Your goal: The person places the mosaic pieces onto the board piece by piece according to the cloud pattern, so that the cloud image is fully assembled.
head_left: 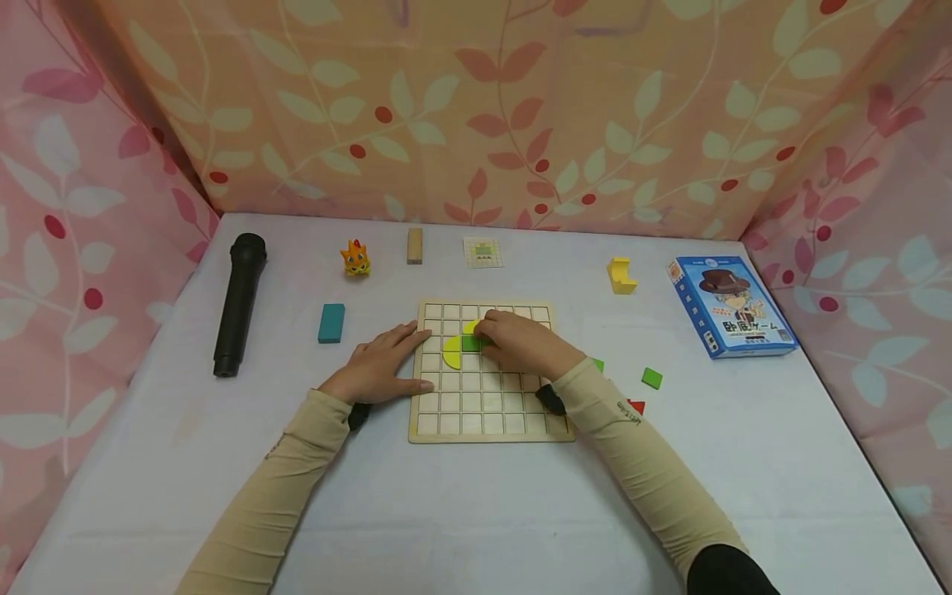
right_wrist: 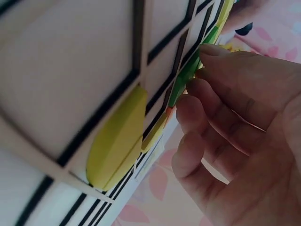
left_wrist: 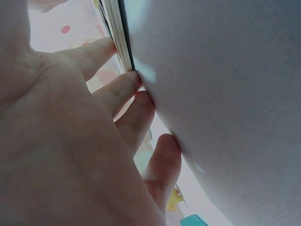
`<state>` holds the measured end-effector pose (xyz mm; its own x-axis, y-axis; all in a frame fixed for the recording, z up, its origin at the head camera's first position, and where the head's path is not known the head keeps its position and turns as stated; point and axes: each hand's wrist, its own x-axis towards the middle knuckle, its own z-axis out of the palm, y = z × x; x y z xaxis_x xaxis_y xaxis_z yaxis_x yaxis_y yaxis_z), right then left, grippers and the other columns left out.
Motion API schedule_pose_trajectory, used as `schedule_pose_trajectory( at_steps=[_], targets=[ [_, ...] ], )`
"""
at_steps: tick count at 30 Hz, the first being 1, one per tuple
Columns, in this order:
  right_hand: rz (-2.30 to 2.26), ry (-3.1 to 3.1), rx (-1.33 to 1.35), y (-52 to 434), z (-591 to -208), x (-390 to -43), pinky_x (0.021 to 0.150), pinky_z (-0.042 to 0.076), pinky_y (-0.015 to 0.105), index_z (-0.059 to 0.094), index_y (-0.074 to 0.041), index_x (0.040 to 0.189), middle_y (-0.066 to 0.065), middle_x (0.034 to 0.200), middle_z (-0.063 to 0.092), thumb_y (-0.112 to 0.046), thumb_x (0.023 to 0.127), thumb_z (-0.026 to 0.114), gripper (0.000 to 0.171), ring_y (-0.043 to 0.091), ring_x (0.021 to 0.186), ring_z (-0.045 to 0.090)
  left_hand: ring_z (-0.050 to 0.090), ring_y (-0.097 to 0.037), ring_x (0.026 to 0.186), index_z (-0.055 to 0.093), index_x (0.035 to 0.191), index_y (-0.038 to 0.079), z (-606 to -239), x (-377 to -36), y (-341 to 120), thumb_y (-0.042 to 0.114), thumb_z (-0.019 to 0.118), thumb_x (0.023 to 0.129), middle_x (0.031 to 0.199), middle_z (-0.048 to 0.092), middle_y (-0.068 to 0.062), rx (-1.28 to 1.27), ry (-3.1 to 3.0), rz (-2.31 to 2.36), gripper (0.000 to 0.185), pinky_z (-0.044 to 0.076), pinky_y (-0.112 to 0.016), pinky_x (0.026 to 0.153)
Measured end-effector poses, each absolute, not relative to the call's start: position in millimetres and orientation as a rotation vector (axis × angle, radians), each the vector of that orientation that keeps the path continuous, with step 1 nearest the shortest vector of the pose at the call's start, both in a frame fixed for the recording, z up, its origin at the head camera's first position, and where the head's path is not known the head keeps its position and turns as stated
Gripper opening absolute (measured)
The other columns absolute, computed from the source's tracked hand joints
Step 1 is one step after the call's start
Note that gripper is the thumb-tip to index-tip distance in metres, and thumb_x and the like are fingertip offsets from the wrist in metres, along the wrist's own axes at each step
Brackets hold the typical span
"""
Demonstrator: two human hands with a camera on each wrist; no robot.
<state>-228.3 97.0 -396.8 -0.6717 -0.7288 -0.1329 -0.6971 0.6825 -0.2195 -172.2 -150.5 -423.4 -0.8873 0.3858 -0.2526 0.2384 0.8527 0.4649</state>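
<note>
A square wooden grid board (head_left: 446,425) lies on the white table. My left hand (head_left: 379,364) is spread at its left side, fingertips and thumb touching that edge; the left wrist view shows the fingers (left_wrist: 127,92) fairly straight. Over the board's upper middle, my right hand (head_left: 524,340) has curled fingers. In the right wrist view, its thumb and forefinger pinch at a green tile (right_wrist: 188,70) in the grid. Yellow rounded tiles (head_left: 451,354) lie beside a green tile (head_left: 470,343). Another yellow tile (right_wrist: 117,139) shows in the right wrist view; my right hand hides part of the arrangement.
Right of the board lie a loose green tile (head_left: 651,378) and a red tile (head_left: 636,406), partly covered by my sleeve. Around stand a black microphone (head_left: 240,306), teal block (head_left: 330,323), orange toy (head_left: 355,259), wooden block (head_left: 414,246), pattern card (head_left: 483,253), yellow block (head_left: 621,277) and blue box (head_left: 732,306).
</note>
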Motion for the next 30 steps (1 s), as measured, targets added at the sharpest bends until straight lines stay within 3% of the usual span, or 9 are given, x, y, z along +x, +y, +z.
schedule_pose_trajectory(
  at_steps=[9,17,24,30],
  targets=[
    [-0.214,2.73,-1.064,112,-384,-222,0.088,0.05,0.033,0.063,-0.007,0.121,0.005,0.111,0.062,-0.02,0.093,0.064,0.031,0.017,0.099,0.06,0.018,-0.036,0.145,0.026,0.153,0.021,-424,-172,-149,0.054,0.065,0.085,0.16,0.016,-0.009,0.45,2.683,0.618,0.085,0.023,-0.064,0.105],
    [-0.18,2.814,-0.73,178,-360,-216,0.082,0.053,0.039,0.062,-0.007,0.122,0.007,0.109,0.063,-0.024,0.091,0.067,0.035,0.02,0.094,0.06,0.017,-0.036,0.145,0.025,0.153,0.02,-427,-173,-150,0.055,0.065,0.085,0.16,0.015,-0.009,0.461,2.684,0.622,0.086,0.022,-0.063,0.105],
    [-0.185,2.742,-0.496,233,-366,-213,0.088,0.051,0.045,0.065,-0.007,0.115,0.008,0.106,0.063,-0.019,0.09,0.067,0.028,0.023,0.094,0.059,0.017,-0.037,0.145,0.025,0.153,0.021,-427,-173,-153,0.055,0.065,0.084,0.16,0.015,-0.01,0.457,2.683,0.632,0.087,0.022,-0.064,0.105],
    [-0.266,2.637,-0.435,247,-381,-208,0.094,0.047,0.048,0.065,-0.006,0.117,0.009,0.112,0.062,-0.019,0.089,0.069,0.032,0.024,0.099,0.057,0.018,-0.038,0.144,0.026,0.153,0.019,-424,-173,-151,0.053,0.066,0.085,0.16,0.017,-0.011,0.468,2.695,0.635,0.086,0.023,-0.064,0.104]
  ],
)
